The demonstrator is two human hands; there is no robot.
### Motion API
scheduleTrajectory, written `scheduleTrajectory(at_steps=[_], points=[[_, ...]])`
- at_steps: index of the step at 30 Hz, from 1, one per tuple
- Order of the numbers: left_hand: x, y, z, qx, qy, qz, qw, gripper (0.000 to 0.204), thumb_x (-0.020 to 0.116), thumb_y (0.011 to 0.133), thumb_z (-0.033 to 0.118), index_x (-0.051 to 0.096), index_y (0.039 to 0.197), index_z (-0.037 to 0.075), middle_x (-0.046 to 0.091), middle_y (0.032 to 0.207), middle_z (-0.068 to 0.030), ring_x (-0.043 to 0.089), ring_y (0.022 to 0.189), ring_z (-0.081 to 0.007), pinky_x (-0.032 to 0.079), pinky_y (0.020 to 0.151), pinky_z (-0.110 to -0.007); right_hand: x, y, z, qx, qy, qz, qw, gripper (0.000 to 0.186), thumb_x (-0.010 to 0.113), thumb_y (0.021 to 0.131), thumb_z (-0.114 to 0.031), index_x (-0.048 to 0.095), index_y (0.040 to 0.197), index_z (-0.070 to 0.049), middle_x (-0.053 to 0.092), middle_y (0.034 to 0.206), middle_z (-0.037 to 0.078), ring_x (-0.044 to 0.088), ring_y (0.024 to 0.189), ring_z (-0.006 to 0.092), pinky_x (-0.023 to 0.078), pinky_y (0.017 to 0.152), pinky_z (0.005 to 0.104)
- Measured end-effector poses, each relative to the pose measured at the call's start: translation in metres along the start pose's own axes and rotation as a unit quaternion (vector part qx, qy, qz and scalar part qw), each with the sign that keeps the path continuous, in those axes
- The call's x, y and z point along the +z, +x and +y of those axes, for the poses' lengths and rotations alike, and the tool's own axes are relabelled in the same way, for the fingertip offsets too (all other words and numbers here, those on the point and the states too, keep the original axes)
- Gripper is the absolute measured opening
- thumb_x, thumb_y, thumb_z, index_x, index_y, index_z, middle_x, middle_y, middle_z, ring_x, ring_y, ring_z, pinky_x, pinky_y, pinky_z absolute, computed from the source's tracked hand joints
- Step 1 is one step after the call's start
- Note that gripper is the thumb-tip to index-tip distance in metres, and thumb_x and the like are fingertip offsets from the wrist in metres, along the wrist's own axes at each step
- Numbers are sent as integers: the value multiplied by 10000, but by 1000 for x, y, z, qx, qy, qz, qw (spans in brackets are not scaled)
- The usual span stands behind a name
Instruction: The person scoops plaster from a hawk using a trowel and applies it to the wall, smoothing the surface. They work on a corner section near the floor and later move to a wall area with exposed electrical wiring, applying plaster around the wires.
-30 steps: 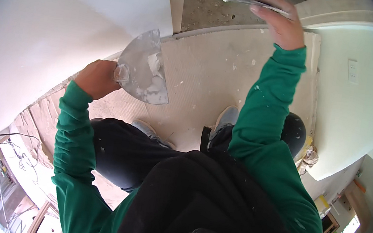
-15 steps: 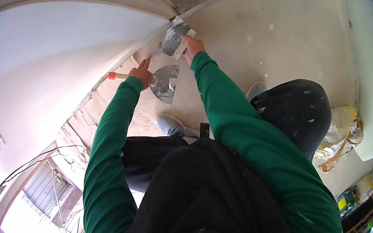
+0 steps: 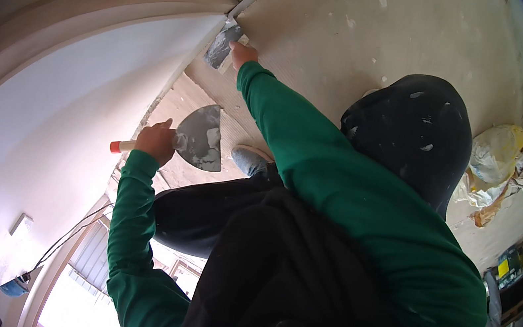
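Observation:
My left hand (image 3: pixel 156 141) is closed round the pale, red-tipped handle of a wide putty knife (image 3: pixel 200 138). Its fan-shaped grey blade points right and carries light smears of filler. Farther off, my right hand (image 3: pixel 243 55) grips a rectangular steel scraper (image 3: pixel 222 46) by its pale back edge. The scraper's smeared blade lies at the foot of the white wall (image 3: pixel 107 75), near the corner where the wall ends. Whether the blade touches the wall or only the floor, I cannot tell.
On the right, crumpled plastic and paper bags (image 3: pixel 498 167) lie on the floor (image 3: pixel 320 31) by another wall. My knee (image 3: pixel 413 131) and a shoe (image 3: pixel 250 160) are close by. Dark cables (image 3: pixel 70 237) hang at lower left, below a wall switch plate (image 3: pixel 21 225).
My left hand has drawn back toward me and left with the putty knife, its fingers now curled in. My right hand has shifted left with the scraper, along the wall's base.

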State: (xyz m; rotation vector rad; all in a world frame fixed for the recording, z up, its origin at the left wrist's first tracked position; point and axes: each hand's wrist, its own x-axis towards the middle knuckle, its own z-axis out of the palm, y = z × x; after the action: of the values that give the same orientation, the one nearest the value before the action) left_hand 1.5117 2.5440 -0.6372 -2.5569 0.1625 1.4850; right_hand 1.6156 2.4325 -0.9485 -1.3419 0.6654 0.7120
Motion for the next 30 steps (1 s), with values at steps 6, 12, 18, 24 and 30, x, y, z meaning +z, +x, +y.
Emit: scheduleTrajectory(at_steps=[6,12,18,24,30], points=[[19,-45,-21,-153,-225,20,962,290,683,781,176,669,987,-28,694,969,-201,660,927,-368,515,817,-447,5,-17,-23,-87,-185,11,979,376,539,891,-319,680,887,29,677,964,253,634,973,399,470,887,430],[40,-46,-32,-135,-391,60,909,298,726,765,155,663,979,-42,709,909,-192,689,857,-301,516,776,-381,20,-17,-38,108,7,80,991,360,567,837,-268,650,954,61,661,1013,289,623,1013,428,482,896,444],[37,-48,-31,-137,-387,48,910,295,720,780,173,663,973,-42,711,878,-172,684,821,-270,509,757,-373,25,-8,-33,83,-8,55,995,333,552,853,-233,643,952,72,664,1003,289,627,1017,411,491,864,431],[38,-48,-32,-131,-405,49,903,306,719,788,200,664,971,-39,707,867,-170,677,811,-265,503,753,-372,39,-15,-49,-3,-84,86,993,358,586,851,-303,675,837,43,670,935,280,648,921,396,497,845,464],[39,-50,-31,-148,-397,31,905,331,725,793,220,663,986,-41,711,901,-172,679,837,-271,503,767,-378,35,-18,-75,-25,-137,-9,990,403,602,838,-297,654,885,100,658,981,303,633,1005,395,490,890,410]])
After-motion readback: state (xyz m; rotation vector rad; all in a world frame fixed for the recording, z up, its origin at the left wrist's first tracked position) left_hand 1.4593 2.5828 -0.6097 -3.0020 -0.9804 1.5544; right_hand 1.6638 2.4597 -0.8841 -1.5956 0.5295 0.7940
